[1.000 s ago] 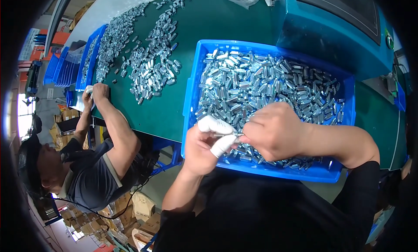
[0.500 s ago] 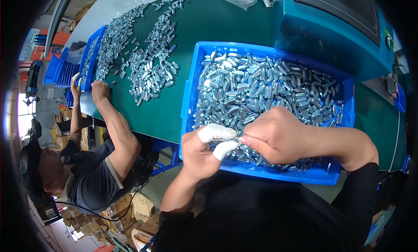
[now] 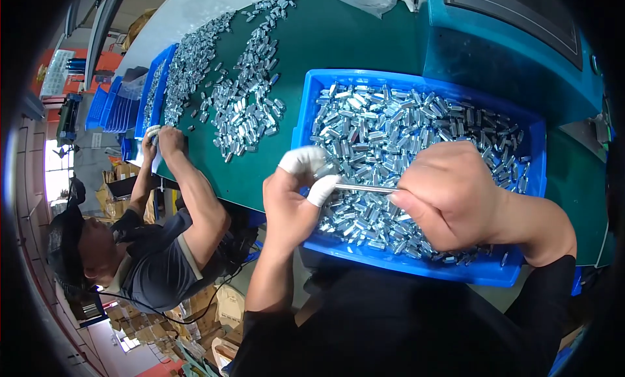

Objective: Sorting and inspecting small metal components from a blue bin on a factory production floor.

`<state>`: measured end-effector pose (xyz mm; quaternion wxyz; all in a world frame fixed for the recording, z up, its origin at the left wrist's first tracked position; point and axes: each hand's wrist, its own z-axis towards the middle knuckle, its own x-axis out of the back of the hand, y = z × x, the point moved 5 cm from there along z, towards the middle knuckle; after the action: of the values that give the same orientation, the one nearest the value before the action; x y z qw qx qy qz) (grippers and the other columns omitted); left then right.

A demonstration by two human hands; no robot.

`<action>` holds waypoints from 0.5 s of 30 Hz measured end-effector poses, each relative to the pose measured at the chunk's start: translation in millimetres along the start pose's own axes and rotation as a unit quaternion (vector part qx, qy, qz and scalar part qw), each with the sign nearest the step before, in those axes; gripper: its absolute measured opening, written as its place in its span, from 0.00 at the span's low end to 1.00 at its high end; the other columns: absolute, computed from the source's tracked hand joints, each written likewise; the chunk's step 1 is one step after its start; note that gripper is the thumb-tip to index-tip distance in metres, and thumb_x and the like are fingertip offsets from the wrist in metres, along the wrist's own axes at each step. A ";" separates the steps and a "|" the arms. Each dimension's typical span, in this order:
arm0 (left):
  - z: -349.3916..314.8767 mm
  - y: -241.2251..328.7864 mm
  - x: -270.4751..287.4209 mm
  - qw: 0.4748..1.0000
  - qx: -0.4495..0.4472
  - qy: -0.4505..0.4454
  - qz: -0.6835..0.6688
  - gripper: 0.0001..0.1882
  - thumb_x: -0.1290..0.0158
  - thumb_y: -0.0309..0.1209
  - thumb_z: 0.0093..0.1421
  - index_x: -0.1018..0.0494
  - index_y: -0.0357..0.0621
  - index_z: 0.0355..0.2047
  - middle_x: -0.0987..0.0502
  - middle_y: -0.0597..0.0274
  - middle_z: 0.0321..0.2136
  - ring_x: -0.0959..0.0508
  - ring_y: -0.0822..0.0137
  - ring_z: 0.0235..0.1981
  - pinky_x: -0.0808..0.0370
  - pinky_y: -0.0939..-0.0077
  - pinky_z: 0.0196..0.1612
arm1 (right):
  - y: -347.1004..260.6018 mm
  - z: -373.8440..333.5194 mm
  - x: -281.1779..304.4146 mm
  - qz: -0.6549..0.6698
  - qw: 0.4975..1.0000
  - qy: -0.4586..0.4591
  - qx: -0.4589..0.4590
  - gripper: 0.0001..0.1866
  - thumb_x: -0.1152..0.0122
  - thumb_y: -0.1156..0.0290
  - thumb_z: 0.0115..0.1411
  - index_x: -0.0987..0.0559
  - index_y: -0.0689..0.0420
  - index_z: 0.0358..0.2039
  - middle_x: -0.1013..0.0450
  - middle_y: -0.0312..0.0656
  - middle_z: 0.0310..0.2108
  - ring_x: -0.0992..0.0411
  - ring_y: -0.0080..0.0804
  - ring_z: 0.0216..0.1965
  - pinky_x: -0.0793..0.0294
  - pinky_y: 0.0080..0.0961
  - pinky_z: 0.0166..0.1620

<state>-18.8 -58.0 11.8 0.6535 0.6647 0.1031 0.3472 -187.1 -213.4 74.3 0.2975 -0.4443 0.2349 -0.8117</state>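
Observation:
Over a blue bin of small, shiny, hexagonal metal pieces (image 3: 364, 129), my left hand (image 3: 286, 204) has white covers on its thumb and forefinger. These two fingers are curled together around what looks like one small metal piece, smeared by motion. My right hand (image 3: 452, 195) is closed in a fist around a thin, straight metal rod (image 3: 366, 188). The rod points left, and its far end reaches the covered thumb of my left hand. Whether the rod touches the small piece is hard to make out.
The blue bin (image 3: 423, 271) stands on a green table (image 3: 351, 38). Loose metal pieces (image 3: 247, 116) lie in heaps to its left. Behind it at the right is a teal machine (image 3: 501, 64). At the left, a co-worker (image 3: 156, 260) has both hands by a smaller blue bin (image 3: 156, 84).
My hands have drawn apart, baring a length of the rod between them. My right hand has moved right; my left fingers have shifted up. The whole view has shifted slightly.

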 end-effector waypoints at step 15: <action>43.6 -55.7 72.5 0.873 -0.133 0.101 0.459 0.12 0.38 0.20 0.53 0.21 0.41 0.39 0.23 0.52 0.33 0.23 0.52 0.31 0.26 0.63 0.34 | 16.9 -6.3 -30.4 0.061 0.995 -0.079 -0.011 0.12 0.35 0.72 0.58 0.26 0.58 0.20 0.34 0.42 0.14 0.32 0.42 0.17 0.35 0.36 0.21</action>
<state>78.4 -43.0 -12.7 0.4891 0.5051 -0.1953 0.6838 -174.9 -203.6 42.5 0.3587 -0.4956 0.2461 -0.7517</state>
